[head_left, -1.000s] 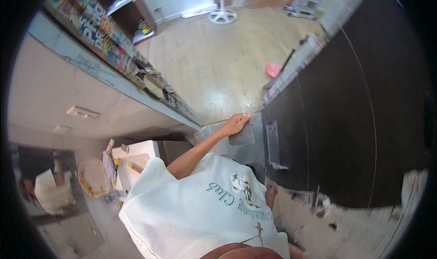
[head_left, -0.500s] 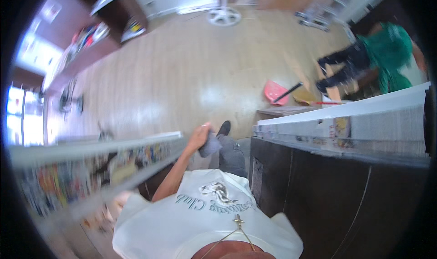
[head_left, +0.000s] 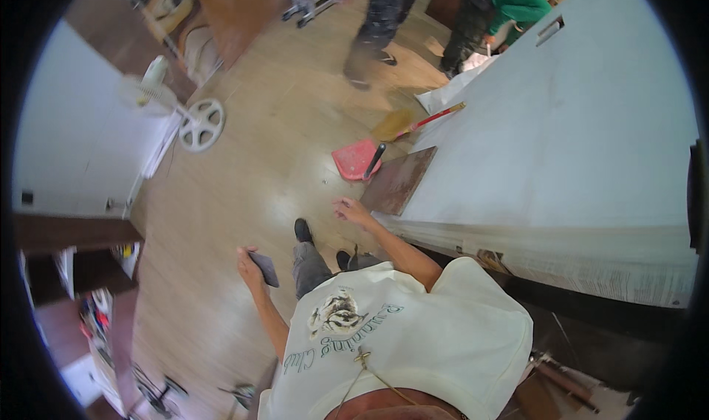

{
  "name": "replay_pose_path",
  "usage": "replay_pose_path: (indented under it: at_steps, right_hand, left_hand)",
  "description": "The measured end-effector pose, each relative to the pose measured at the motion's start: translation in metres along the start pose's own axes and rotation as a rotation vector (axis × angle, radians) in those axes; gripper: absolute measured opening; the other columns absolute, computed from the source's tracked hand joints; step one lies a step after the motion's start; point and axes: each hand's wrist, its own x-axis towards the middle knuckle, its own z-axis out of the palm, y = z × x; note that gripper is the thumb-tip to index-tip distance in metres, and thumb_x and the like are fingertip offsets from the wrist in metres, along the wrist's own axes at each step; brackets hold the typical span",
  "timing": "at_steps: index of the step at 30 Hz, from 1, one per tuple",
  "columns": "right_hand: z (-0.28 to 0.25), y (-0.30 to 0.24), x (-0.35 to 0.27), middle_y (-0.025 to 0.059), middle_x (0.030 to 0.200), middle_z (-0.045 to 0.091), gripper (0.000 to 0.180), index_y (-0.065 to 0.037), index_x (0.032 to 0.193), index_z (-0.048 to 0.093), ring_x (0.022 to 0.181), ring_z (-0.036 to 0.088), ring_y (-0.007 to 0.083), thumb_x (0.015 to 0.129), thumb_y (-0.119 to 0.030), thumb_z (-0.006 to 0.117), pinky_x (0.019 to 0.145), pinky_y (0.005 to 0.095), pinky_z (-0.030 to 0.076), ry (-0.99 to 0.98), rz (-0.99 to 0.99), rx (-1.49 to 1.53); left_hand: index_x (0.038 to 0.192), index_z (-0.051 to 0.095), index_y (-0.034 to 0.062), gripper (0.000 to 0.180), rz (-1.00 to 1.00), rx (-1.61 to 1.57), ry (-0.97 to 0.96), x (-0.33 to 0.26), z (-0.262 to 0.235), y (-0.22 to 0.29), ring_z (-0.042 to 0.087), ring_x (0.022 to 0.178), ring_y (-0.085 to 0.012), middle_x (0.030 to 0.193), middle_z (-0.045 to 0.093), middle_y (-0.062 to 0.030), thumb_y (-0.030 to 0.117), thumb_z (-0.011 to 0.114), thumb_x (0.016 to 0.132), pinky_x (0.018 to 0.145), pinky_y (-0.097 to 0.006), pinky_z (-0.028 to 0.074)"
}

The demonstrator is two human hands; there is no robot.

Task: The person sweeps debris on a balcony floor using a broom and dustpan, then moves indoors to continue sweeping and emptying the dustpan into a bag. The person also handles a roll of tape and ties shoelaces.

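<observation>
My left hand [head_left: 249, 266] is closed on a dark grey flat rectangular piece [head_left: 264, 269], held out over the floor at my left side; its exact kind does not show. My right hand [head_left: 353, 210] is held out in front of me with nothing in it, its fingers apart. Nearest to that hand are a brown board [head_left: 399, 181] leaning at the end of the white-covered counter [head_left: 546, 162] and a pink dustpan [head_left: 354, 159] with a black handle on the floor.
A broom [head_left: 395, 125] with a red handle lies beyond the dustpan. Two people in green tops are farther off, one walking [head_left: 373, 32], one bent over [head_left: 473, 29]. A white standing fan [head_left: 199, 125] is at far left. Dark shelves [head_left: 88, 269] stand at left.
I have turned to the right and moved forward past the counters. My right hand has come into view. A second person in green now shows, walking. The grey piece stays in my left hand.
</observation>
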Motion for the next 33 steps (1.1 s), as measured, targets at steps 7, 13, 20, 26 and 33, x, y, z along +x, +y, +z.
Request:
replay_pose_path:
  at_steps: [7, 13, 20, 26, 33]
  right_hand:
    - [-0.073, 0.106, 0.037, 0.0011, 0.073, 0.059, 0.019, -0.003, 0.083, 0.063, 0.061, 0.053, 0.0120, 0.092, -0.019, 0.056, 0.050, 0.0271, 0.042, 0.585, 0.049, -0.170]
    - [-0.064, 0.134, 0.023, 0.0081, 0.073, 0.059, 0.023, -0.002, 0.094, 0.066, 0.061, 0.054, 0.0148, 0.092, -0.021, 0.053, 0.054, 0.0313, 0.046, 0.654, 0.452, 0.190]
    - [-0.052, 0.062, 0.143, 0.0111, 0.078, 0.063, 0.022, -0.001, 0.100, 0.065, 0.069, 0.059, 0.0178, 0.088, -0.015, 0.052, 0.060, 0.0339, 0.047, 0.558, 0.329, -0.078]
    - [-0.132, -0.079, 0.233, 0.0045, 0.078, 0.062, 0.024, -0.001, 0.109, 0.062, 0.064, 0.056, 0.0122, 0.092, -0.013, 0.051, 0.056, 0.0281, 0.047, 0.662, 0.137, -0.013]
    - [-0.189, -0.224, 0.267, 0.0054, 0.085, 0.065, 0.029, -0.002, 0.117, 0.060, 0.069, 0.060, 0.0129, 0.092, -0.014, 0.052, 0.063, 0.0278, 0.050, 0.903, -0.225, 0.319]
  left_hand:
    - [0.081, 0.064, 0.0016, 0.050, 0.346, 0.224, -0.703, 0.135, 0.146, 0.097, 0.039, 0.063, -0.0088, 0.066, 0.042, 0.0021, 0.039, 0.039, 0.104, 0.057, -0.029, 0.033]
    - [0.081, 0.064, 0.0006, 0.050, 0.410, 0.216, -0.988, 0.215, 0.270, 0.221, 0.036, 0.059, -0.0081, 0.061, 0.038, 0.0041, 0.038, 0.039, 0.104, 0.053, -0.027, 0.030]
    - [0.082, 0.064, 0.0009, 0.049, 0.459, 0.232, -1.150, 0.266, 0.417, 0.253, 0.039, 0.060, -0.0071, 0.062, 0.039, 0.0038, 0.037, 0.040, 0.104, 0.055, -0.026, 0.032]
    - [0.083, 0.065, 0.0014, 0.046, 0.438, 0.134, -1.458, 0.250, 0.531, 0.292, 0.039, 0.062, -0.0072, 0.063, 0.042, 0.0037, 0.033, 0.039, 0.105, 0.058, -0.027, 0.034]
    - [0.083, 0.064, 0.0011, 0.046, 0.453, 0.209, -1.544, 0.265, 0.610, 0.338, 0.044, 0.069, -0.0094, 0.072, 0.051, 0.0008, 0.032, 0.038, 0.105, 0.066, -0.026, 0.038]
